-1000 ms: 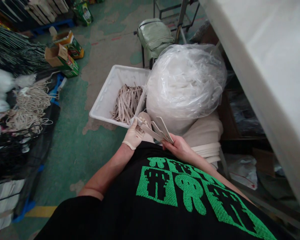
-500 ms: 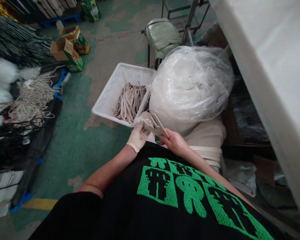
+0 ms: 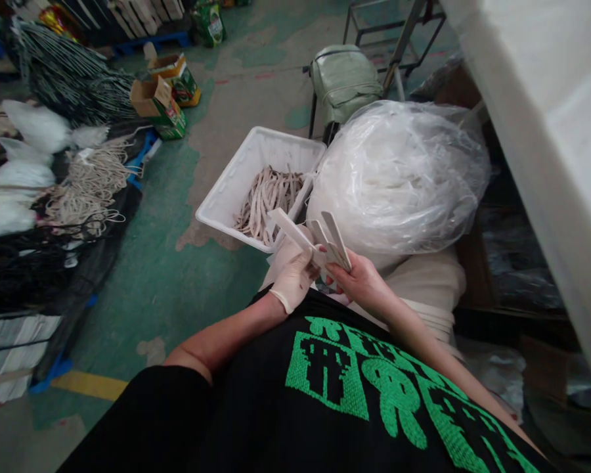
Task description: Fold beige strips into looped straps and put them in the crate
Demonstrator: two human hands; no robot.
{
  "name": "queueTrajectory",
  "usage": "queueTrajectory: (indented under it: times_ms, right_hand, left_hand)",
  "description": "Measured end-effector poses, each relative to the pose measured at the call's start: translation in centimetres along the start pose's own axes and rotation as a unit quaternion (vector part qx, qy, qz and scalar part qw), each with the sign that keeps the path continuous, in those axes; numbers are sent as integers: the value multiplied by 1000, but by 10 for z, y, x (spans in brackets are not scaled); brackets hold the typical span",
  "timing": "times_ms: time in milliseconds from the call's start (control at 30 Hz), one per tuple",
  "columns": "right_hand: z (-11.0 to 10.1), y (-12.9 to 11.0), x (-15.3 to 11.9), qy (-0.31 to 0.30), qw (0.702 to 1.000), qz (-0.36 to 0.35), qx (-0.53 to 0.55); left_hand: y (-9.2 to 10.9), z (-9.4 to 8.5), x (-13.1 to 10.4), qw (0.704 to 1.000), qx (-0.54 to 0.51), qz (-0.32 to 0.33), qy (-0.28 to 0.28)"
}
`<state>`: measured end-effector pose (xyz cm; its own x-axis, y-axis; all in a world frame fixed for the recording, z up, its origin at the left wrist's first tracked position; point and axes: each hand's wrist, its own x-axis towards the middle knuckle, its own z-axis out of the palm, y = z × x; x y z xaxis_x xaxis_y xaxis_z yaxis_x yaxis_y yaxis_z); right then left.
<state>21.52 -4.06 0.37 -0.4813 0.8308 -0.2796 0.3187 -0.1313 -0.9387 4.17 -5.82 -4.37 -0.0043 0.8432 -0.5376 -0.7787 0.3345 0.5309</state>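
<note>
My left hand (image 3: 295, 279) wears a thin whitish glove and is closed around the lower end of a flat pale strip (image 3: 291, 228), which points up and left toward the bin. My bare right hand (image 3: 362, 279), close beside it, grips a few more flat pale strips (image 3: 335, 240) fanned upward; its fingertips touch the left hand's strip. Just beyond my hands is a white plastic bin (image 3: 222, 190), in which a heap of long, limp, beige strips (image 3: 266, 197) lies. What my left palm may cover is hidden.
A big plastic-wrapped white bundle (image 3: 398, 177) stands right of the bin, above folded beige cloth (image 3: 426, 282). A white-topped table (image 3: 546, 131) borders the right. Behind is a green wrapped bundle (image 3: 347, 82). Cord bundles (image 3: 86, 190) and open cartons (image 3: 160, 108) lie left.
The left hand's strip now sticks out separately toward the bin, apart from the right hand's strips, which have fanned wider. The whole view has shifted, with the scene sliding right.
</note>
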Motion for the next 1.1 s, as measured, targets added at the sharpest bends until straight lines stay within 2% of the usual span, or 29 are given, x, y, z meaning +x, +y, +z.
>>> queueTrajectory:
  times_ms: [200,367,533,700,867,1033,1100]
  right_hand:
    - [-7,-5,-9,-17,999,-15,-40]
    - [-6,-4,3,36,992,-47,-112]
    - [-8,-4,2,29,987,-57,-145]
    - [-5,-1,7,71,974,-81,-201]
    - [-6,-6,0,51,973,-78,-209]
    - [-7,-6,1,86,967,-82,-224]
    - [-7,-5,2,82,968,-84,-223]
  left_hand:
    - [13,-3,4,997,-35,28,65]
    - [1,11,-6,1000,12,3,-10]
    - [6,6,-2,999,-17,41,30]
    - [2,9,-5,999,5,27,-22]
    - [7,13,-5,997,-9,72,6]
    - [0,20,-10,999,13,23,-42]
    - [2,20,-7,999,16,39,-32]
